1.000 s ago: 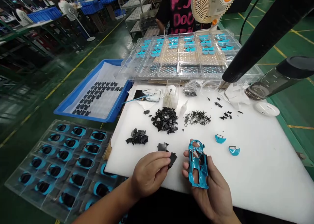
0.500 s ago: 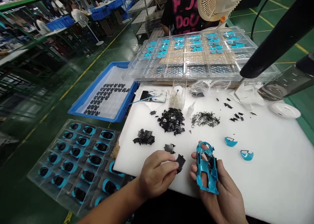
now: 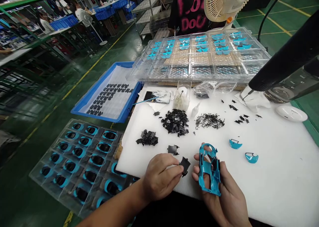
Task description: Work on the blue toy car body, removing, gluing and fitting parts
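Observation:
Between the fingertips of my left hand [image 3: 163, 177] is a small black plastic panel [image 3: 184, 166] with little tabs, held tilted above the white board. My right hand [image 3: 226, 190] lies palm up, its fingers curled around a blue toy car body shell [image 3: 209, 170] with open window cut-outs. A gap separates the panel from the shell. Another black panel [image 3: 172, 149] lies on the board just beyond my left hand. Two curved blue parts, one [image 3: 235, 143] farther and one [image 3: 251, 157] nearer, rest to the right of the shell.
Black part piles [image 3: 175, 122], [image 3: 147, 138] and tiny black pieces [image 3: 210, 120] lie on the board. Behind stands a clear compartment tray [image 3: 189, 75]. At left are a blue tray [image 3: 99, 116] and a tray of blue car shells [image 3: 67, 193]. A dark tool [image 3: 279, 62] reaches in from the right.
The view has shifted slightly, moving most of the scene a little to the right. Both hands keep their holds; the panel and the car shell are marginally closer together.

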A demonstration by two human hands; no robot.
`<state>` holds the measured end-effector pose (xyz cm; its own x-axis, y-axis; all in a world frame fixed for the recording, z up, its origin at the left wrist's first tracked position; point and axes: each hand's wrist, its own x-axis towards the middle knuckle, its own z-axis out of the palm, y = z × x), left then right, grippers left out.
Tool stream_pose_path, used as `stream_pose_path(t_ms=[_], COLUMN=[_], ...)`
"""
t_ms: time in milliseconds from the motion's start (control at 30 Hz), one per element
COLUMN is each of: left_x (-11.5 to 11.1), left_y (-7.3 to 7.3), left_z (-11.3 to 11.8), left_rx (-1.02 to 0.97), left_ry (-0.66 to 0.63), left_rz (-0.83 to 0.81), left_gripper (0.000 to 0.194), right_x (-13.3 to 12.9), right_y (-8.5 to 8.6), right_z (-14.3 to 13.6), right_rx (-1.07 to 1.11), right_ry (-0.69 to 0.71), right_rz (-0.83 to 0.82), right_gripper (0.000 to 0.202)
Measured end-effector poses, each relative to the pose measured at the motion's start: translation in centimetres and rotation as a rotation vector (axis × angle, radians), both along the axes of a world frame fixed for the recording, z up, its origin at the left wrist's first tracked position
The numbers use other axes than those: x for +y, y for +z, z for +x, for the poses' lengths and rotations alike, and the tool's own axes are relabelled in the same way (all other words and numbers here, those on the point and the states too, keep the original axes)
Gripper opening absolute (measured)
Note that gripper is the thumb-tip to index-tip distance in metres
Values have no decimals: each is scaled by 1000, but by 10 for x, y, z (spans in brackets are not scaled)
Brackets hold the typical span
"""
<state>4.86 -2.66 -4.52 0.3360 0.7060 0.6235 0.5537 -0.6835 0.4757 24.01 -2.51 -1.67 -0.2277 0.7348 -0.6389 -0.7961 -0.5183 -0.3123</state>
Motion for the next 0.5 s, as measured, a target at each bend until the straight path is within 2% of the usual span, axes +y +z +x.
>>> stream_pose_path(t_ms=[500], left_x=[-1], left_y=[0], left_z=[2], left_rx=[44], left_ry=[13], left_rz=[51], left_gripper=[29], right_x=[1], right_y=[2], right_z=[-1], right_rx=[-20], right_ry=[-20], right_rz=[1], right_gripper=[32])
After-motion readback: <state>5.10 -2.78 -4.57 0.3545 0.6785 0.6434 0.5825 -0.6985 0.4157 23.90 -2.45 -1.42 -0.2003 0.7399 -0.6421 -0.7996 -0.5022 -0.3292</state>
